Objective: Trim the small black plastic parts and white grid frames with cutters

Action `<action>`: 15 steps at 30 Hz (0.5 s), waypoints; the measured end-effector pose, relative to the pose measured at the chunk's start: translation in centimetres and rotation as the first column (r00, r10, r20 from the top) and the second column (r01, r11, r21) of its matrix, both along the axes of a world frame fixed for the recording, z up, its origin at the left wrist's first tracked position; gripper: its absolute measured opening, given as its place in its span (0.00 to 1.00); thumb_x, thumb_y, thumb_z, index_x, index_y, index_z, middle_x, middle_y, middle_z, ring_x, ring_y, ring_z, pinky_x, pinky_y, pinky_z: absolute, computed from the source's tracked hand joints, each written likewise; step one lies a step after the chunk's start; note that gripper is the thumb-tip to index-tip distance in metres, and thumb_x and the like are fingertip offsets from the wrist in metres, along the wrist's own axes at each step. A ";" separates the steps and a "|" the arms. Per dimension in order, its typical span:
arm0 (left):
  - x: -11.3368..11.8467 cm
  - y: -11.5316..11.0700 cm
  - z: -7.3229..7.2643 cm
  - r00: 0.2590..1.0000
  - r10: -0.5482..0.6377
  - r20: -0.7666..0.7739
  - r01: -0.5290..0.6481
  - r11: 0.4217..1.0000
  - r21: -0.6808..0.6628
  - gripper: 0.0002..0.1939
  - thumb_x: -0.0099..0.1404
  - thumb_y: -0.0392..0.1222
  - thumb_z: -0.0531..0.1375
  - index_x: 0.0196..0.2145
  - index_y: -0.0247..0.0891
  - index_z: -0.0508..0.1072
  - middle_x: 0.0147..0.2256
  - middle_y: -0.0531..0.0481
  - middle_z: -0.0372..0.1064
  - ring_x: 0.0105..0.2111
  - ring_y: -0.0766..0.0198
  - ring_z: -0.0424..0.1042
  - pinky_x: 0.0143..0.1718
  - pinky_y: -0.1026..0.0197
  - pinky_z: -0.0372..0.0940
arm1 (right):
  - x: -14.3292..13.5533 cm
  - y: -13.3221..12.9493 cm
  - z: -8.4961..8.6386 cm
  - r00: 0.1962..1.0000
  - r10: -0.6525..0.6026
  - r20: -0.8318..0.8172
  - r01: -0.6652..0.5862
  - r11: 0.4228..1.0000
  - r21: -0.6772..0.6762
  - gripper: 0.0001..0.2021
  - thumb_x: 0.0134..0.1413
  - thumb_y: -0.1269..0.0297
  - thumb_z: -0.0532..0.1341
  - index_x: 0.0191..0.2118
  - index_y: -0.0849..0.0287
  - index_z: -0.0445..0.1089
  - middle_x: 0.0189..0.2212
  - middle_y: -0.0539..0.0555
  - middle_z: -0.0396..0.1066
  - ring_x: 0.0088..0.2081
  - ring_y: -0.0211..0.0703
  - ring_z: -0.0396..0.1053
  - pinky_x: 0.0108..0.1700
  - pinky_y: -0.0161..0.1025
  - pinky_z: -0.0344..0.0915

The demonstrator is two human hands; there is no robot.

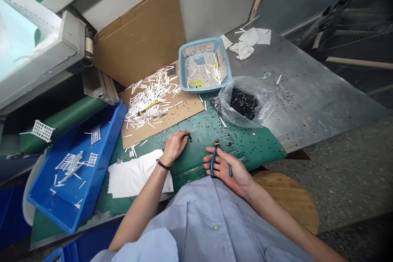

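My left hand (176,145), with a black beaded bracelet at the wrist, rests on the green mat with its fingers pinched at a few small black pieces (190,138). What sits between the fingertips is too small to make out. In my right hand (229,168), palm up, lies a pair of blue-handled cutting pliers (213,164), its jaws pointing away from me and its handles spread. Many tiny black pieces are scattered on the mat beyond both hands. Past them stands an open clear plastic bag (244,104) of black pieces.
A blue bin (76,208) with white lattice frames stands at left, below a conveyor (76,114). White sticks (147,94) and a yellow-handled tool cover cardboard (184,110). A light-blue basket (181,65) is behind. A white cloth (132,176) lies left of my left forearm.
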State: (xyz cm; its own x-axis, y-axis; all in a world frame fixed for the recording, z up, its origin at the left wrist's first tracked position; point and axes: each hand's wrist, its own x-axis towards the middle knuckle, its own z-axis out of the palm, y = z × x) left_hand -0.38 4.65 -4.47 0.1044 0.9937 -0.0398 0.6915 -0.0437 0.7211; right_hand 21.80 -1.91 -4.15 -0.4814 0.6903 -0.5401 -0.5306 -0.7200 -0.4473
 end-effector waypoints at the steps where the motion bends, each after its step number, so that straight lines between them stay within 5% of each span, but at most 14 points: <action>1: 0.0 -0.1 0.0 1.000 -0.001 -0.021 0.001 1.000 0.014 0.10 0.61 0.39 0.59 0.39 0.43 0.79 0.34 0.47 0.73 0.33 0.59 0.67 0.39 0.61 0.57 | 0.0 0.0 0.0 1.000 -0.004 -0.008 0.004 1.000 -0.009 0.17 0.58 0.53 0.57 0.49 0.57 0.67 0.37 0.56 0.74 0.37 0.45 0.72 0.40 0.43 0.68; 9: 0.3 -1.6 -0.5 0.985 0.153 -0.084 -0.156 0.987 -0.029 0.09 0.62 0.43 0.58 0.36 0.40 0.77 0.21 0.54 0.61 0.24 0.65 0.60 0.32 0.63 0.53 | -0.1 0.0 0.6 0.999 0.003 0.045 -0.003 1.000 -0.006 0.18 0.57 0.54 0.61 0.49 0.58 0.68 0.36 0.56 0.74 0.35 0.44 0.72 0.38 0.42 0.68; 15: 0.4 -2.2 0.0 0.971 0.225 -0.077 -0.230 0.972 -0.053 0.13 0.64 0.48 0.55 0.33 0.38 0.76 0.21 0.54 0.62 0.24 0.65 0.61 0.31 0.63 0.53 | -0.4 -0.1 0.4 0.991 0.047 0.128 -0.056 0.996 0.063 0.21 0.55 0.52 0.61 0.51 0.58 0.66 0.37 0.56 0.73 0.36 0.43 0.71 0.38 0.42 0.68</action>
State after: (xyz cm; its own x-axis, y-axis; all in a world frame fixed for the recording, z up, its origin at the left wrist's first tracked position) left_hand 0.00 2.46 -4.48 -0.1293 0.9865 -0.1005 0.7268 0.1632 0.6671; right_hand 21.38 -1.98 -3.74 -0.4483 0.7023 -0.5530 -0.4299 -0.7118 -0.5555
